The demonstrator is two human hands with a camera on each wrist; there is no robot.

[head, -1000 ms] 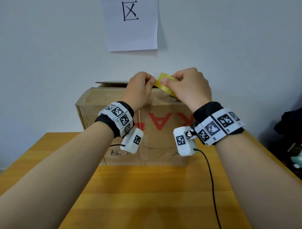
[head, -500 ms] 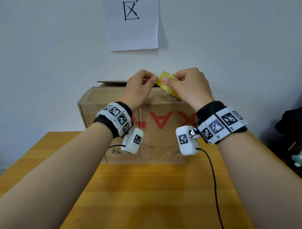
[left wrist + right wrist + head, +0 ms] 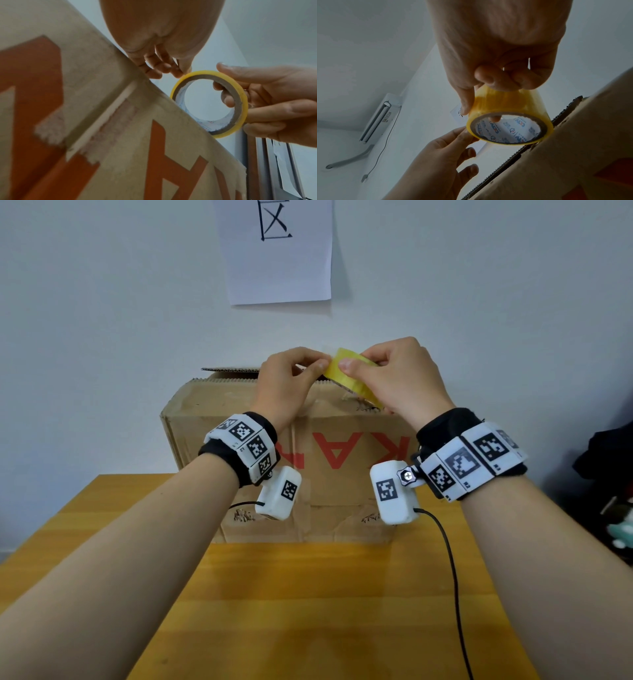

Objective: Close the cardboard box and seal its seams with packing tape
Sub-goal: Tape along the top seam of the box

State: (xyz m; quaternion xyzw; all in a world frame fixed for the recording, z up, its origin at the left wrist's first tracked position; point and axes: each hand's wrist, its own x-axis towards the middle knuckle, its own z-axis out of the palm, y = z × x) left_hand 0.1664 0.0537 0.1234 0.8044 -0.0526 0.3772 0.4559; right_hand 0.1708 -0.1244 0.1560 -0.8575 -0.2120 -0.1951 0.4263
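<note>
A brown cardboard box (image 3: 325, 481) with red letters stands on the wooden table (image 3: 308, 611) against the wall; a back flap (image 3: 229, 369) still stands slightly raised. Above the box's top front edge my right hand (image 3: 394, 378) grips a yellow roll of packing tape (image 3: 349, 371), thumb on its outer face and fingers through the core (image 3: 228, 100). My left hand (image 3: 291, 378) pinches at the roll's surface with thumb and forefinger (image 3: 464, 135), at the tape's end. The roll (image 3: 508, 121) hangs just over the box's corrugated edge (image 3: 539, 146).
A white sheet with a black character (image 3: 277, 248) hangs on the wall above the box. Dark objects (image 3: 609, 474) lie off the table's right side. A black cable (image 3: 452, 577) runs from my right wrist camera across the table.
Both hands and the roll have stayed over the box's top edge. The roll has turned slightly in my right hand, and my left fingertips remain pinched at its surface.
</note>
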